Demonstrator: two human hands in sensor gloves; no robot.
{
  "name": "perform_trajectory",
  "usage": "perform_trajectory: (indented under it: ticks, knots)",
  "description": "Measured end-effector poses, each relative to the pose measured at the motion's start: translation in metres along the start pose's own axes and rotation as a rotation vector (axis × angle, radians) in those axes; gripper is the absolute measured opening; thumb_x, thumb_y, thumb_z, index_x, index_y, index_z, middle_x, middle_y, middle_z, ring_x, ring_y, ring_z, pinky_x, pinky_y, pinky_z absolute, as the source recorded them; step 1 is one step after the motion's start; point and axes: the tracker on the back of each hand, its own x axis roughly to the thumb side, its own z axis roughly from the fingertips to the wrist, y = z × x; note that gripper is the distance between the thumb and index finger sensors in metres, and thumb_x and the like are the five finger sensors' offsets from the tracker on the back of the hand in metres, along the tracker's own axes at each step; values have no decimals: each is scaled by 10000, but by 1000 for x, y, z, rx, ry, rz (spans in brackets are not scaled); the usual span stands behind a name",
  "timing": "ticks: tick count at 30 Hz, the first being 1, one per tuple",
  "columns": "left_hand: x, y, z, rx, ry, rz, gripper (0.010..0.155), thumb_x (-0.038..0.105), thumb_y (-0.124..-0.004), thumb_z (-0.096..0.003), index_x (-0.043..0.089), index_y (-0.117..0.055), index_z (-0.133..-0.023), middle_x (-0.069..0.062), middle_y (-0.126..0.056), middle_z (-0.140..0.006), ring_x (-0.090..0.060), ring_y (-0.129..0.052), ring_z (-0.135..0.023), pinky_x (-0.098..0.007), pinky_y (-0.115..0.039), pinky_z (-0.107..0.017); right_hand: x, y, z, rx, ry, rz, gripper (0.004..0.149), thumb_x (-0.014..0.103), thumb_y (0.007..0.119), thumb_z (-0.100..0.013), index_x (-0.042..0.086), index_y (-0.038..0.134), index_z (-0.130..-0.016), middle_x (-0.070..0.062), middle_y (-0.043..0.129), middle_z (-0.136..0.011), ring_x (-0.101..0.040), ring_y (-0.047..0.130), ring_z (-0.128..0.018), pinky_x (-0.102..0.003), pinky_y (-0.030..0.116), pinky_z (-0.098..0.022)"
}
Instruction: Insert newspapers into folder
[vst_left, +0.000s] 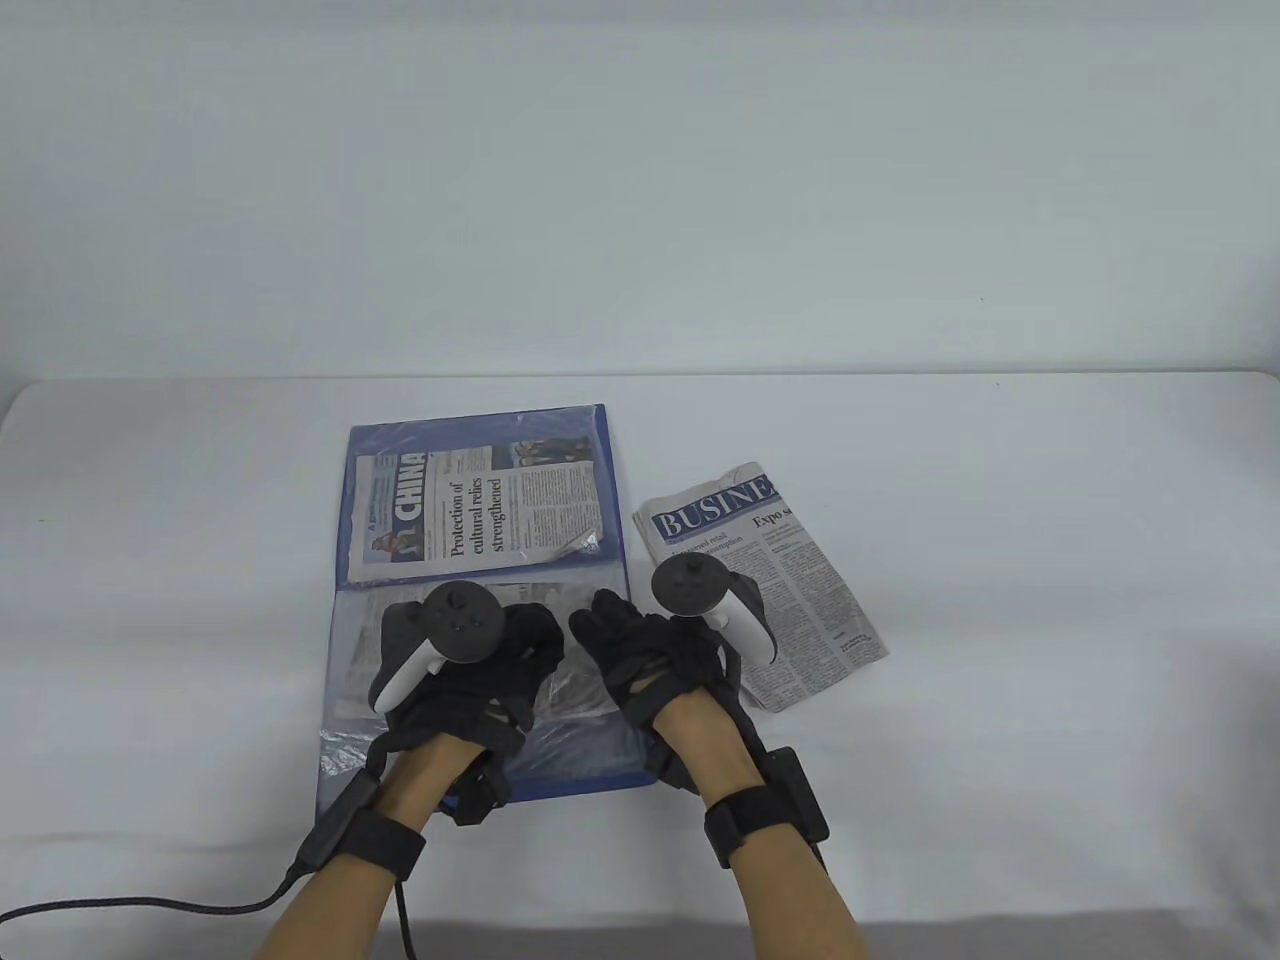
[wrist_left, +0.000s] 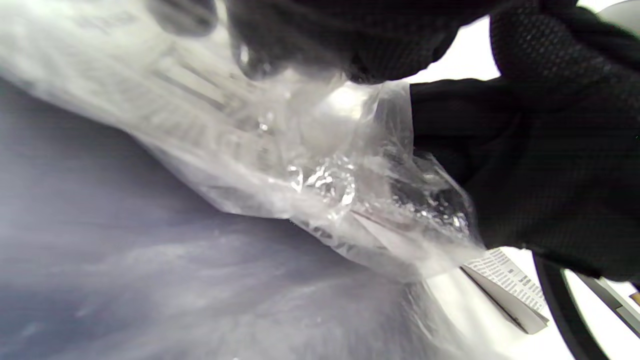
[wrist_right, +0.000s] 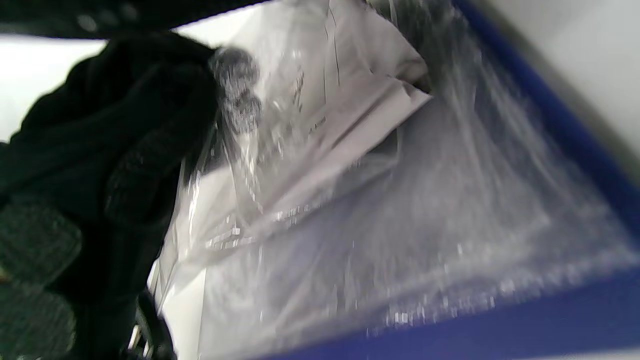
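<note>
One white desk carries everything here. On it lies an open blue folder with clear plastic sleeves, its far half holding a folded newspaper headed "CHINA" that sits flat inside its sleeve. Just to the right of the folder, resting on the desk, lies a second folded newspaper headed "BUSINESS", slightly turned and outside the folder. The folder's near half shows a crinkled clear sleeve with a third newspaper partly inside it; in the right wrist view a folded corner of that paper shows under the plastic, and the blue folder edge runs along the side. Both hands are over this near half. The left hand rests on the sleeve, and in the left wrist view its gloved fingers press down into the bunched plastic, gripping the sleeve. The right hand sits just beside the left, at the folder's right side; its fingers curl against the sleeve's edge, though whether they are pinching the plastic I cannot tell. A black cable trails from the left wrist across the desk.
</note>
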Motion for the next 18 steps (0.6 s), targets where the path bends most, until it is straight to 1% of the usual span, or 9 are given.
perform_trajectory:
  ticks: [2,5,6,7,8,10,12,15,18]
  knots:
    - [-1,2,1,9,-4,14,419,464,-675,-624,335,-621,-1019,88,-559,-1226,-248,-606,-1153,-548,-476,-920,1,-4,4,76,-8,-71,937,634,540,-523,72,59,-1098,-252,-6,-1070,-619,-64,-888,-755,83,-545]
    - [-3,5,2,4,-6,46,421,463,-674,-624,331,-620,-1020,87,-559,-1225,-270,-608,-1146,-550,-479,-916,2,-25,26,-10,-79,-159,894,581,554,-569,38,81,-1099,-255,-63,-1038,-605,-78,-888,-767,128,-563]
    - [-4,5,2,2,-5,53,420,463,-673,-625,331,-620,-1020,79,-559,-1226,-270,-606,-1147,-549,-480,-916,2,-30,32,-35,-75,-148,871,562,560,-578,-9,167,-1106,-273,-26,-1046,-612,-46,-899,-768,146,-569]
    - [-5,6,2,5,-3,61,421,463,-673,-625,330,-621,-1020,82,-559,-1225,-268,-609,-1147,-550,-480,-915,1,-35,39,-59,-66,-119,822,535,567,-591,-72,338,-1095,-300,91,-1072,-629,40,-922,-770,185,-578]
    - [-5,7,2,9,-1,74,420,463,-673,-624,332,-620,-1020,82,-560,-1224,-271,-608,-1146,-549,-481,-915,0,-41,47,-82,-58,-47,762,506,580,-603,-112,538,-1047,-327,303,-1083,-633,202,-949,-767,254,-593]
    - [-6,8,2,24,2,92,422,463,-673,-625,328,-621,-1020,81,-561,-1223,-268,-613,-1144,-549,-484,-914,-1,-41,51,-32,-14,19,694,467,629,-617,-121,678,-984,-340,467,-1059,-623,397,-948,-752,364,-605]
    - [-5,9,3,38,-1,105,422,461,-672,-626,324,-618,-1021,77,-565,-1221,-272,-614,-1141,-548,-487,-912,1,-35,47,15,5,56,671,442,697,-626,-92,606,-1022,-326,409,-1077,-632,424,-941,-747,403,-604]
    - [-5,11,4,56,-1,91,422,462,-669,-626,325,-616,-1022,75,-567,-1219,-274,-618,-1138,-545,-489,-912,11,-15,31,148,71,170,728,421,788,-608,-22,425,-1058,-308,168,-1066,-603,368,-954,-733,416,-612]
    - [-8,12,4,70,1,109,426,465,-665,-626,325,-610,-1024,73,-569,-1216,-273,-622,-1135,-545,-491,-910,26,4,21,136,108,362,713,397,823,-592,23,422,-1048,-332,110,-1031,-559,412,-958,-701,460,-619]
